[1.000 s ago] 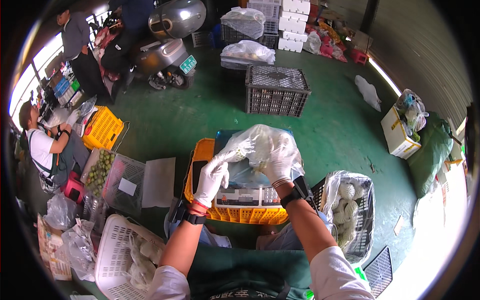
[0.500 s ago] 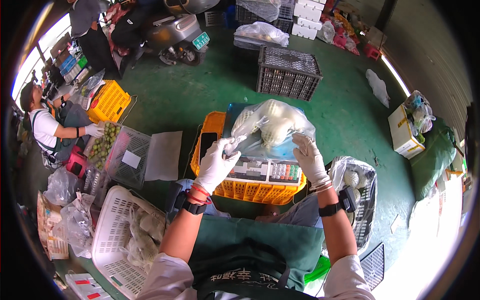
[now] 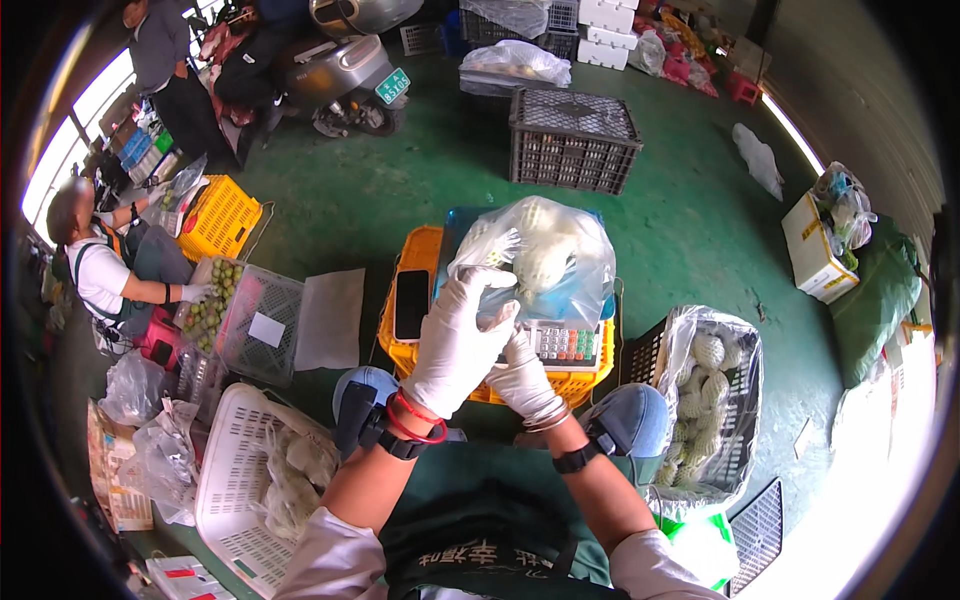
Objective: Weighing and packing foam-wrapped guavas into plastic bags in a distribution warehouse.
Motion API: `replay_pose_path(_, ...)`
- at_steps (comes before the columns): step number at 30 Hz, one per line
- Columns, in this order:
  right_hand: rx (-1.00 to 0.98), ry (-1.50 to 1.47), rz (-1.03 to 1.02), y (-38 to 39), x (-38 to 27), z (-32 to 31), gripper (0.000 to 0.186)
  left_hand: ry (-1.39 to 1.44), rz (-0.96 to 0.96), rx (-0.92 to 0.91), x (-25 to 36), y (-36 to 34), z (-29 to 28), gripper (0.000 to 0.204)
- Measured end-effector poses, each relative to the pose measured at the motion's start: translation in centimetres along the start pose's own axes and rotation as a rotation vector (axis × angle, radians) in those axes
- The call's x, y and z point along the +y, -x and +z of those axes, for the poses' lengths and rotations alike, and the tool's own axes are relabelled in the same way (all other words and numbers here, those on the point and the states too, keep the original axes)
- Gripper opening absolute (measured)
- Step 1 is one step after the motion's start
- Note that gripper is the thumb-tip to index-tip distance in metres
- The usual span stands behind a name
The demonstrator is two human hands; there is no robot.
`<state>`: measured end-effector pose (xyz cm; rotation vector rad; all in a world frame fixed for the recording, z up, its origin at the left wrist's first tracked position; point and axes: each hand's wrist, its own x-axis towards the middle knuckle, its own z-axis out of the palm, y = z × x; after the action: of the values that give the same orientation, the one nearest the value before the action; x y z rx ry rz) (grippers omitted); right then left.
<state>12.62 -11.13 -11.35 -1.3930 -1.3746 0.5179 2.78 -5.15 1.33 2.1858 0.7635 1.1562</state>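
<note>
The gloved left hand is resting half open at the near left edge of a clear bag of netted fruit; whether it is gripping the plastic cannot be told. The gloved right hand is lying just beside it, fingertips partly hidden, its hold unclear. Beyond both hands, the bag is sitting on a scale.

Left hand at clear bag, apparently netted fruit inside, right hand near, scale beneath bag
</note>
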Motion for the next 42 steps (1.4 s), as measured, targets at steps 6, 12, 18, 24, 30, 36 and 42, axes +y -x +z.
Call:
replay_pose_path(6,0.028,0.064,-0.010,1.8,0.1,-3.6,0.038,-0.015,-0.094,0.052,-2.9,-0.2,-1.8,0.026)
replay_pose_path(12,0.207,0.171,-0.037,-1.8,-0.1,-9.1,0.042,-0.491,-0.090,0.197,-6.3,-0.1,-0.7,0.054)
replay_pose_path(18,0.244,0.254,0.038,-1.0,-1.1,-12.3,0.045,-0.336,-0.196,0.188,-8.2,0.7,-2.6,0.045)
replay_pose_path(24,0.121,0.167,-0.005,-1.1,-2.9,-10.3,0.035,-0.135,-0.338,0.121,-5.7,0.7,-3.1,0.037)
replay_pose_path(30,-0.009,0.292,0.011,0.8,-6.6,-12.0,0.024,-0.040,-0.315,0.146,-6.6,2.0,-1.8,0.026)
replay_pose_path(36,0.469,0.010,0.439,12.8,-0.4,-23.5,0.022,0.080,-0.458,0.075,-7.3,6.3,-6.0,0.024)
replay_pose_path(42,0.874,0.050,0.993,37.3,19.2,-35.6,0.020,0.122,-0.609,-0.078,-5.2,8.3,-0.9,0.028)
